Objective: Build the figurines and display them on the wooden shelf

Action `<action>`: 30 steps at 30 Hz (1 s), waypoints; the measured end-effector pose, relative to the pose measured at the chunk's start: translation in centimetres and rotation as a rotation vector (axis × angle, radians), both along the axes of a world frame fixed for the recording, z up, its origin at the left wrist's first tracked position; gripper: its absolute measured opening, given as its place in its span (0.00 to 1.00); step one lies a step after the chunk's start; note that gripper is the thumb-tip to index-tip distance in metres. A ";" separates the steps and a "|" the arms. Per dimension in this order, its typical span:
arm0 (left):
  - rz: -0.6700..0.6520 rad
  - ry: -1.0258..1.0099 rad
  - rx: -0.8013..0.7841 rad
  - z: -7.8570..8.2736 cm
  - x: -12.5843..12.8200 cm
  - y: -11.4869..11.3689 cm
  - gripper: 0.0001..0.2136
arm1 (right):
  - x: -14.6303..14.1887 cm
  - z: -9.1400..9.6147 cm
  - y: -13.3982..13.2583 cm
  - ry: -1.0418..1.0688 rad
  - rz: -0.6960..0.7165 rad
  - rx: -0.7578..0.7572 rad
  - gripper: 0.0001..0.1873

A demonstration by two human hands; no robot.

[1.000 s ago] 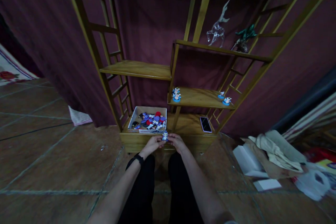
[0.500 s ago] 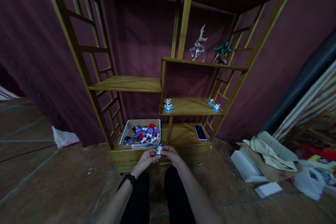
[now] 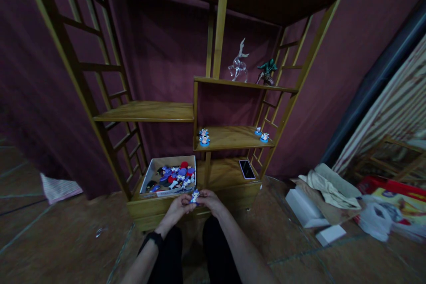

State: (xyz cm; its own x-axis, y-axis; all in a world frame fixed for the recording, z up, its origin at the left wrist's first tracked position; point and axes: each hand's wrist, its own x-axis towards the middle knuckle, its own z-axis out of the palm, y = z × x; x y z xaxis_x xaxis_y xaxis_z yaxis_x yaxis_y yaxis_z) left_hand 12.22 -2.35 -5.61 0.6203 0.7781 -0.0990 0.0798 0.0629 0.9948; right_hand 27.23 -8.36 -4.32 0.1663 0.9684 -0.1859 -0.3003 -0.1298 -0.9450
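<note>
Between my two hands, just in front of the shelf unit's bottom board, I hold a small white and purple figurine (image 3: 195, 196) upright. My left hand (image 3: 181, 207) is closed on its left side, a dark watch on that wrist. My right hand (image 3: 210, 199) grips it from the right, fingers pinched together. Directly behind my left hand stands an open cardboard box (image 3: 149, 175) holding several small figurines in purple, red, white and black. On the middle shelf (image 3: 233, 136) are small figurines with blue bases, a pair at the left (image 3: 204, 138) and a pair at the right (image 3: 264, 137).
A phone (image 3: 246, 169) lies on the bottom board at the right. The upper shelf carries a clear deer-like statuette (image 3: 238, 64) and a dark green figure (image 3: 267, 72). White boxes (image 3: 304, 208), cloth and a plastic bag (image 3: 375, 221) lie on the floor at the right.
My view has shifted slightly right, so the shelf unit appears further left. Both hands stay on the figurine, which remains in front of the box.
</note>
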 end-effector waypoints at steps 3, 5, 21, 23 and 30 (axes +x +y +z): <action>-0.006 0.024 0.010 0.1 -0.1 0.1 0.18 | 0.0 0.1 0.0 -0.020 0.008 0.001 0.18; -0.019 0.008 0.010 0.2 -0.2 0.0 0.17 | 0.0 0.0 0.0 -0.028 0.012 0.010 0.18; 0.005 -0.008 -0.004 1.2 -0.3 -0.5 0.23 | 0.1 -0.2 -0.4 -0.004 0.025 0.063 0.20; -0.001 -0.014 -0.011 1.2 -0.3 -0.5 0.23 | 0.1 -0.2 -0.4 -0.005 0.034 0.071 0.20; -0.003 -0.023 -0.049 2.2 -0.3 -1.1 0.20 | 0.0 -0.2 -0.6 -0.046 0.053 0.087 0.21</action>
State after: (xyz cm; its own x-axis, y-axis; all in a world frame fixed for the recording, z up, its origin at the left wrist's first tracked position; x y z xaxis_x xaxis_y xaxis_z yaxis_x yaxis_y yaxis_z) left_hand 11.89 -3.47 -3.39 0.6251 0.7709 -0.1225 0.0576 0.1110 0.9922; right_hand 27.22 -8.94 -4.50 0.1213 0.9881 -0.0946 -0.2517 -0.0616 -0.9658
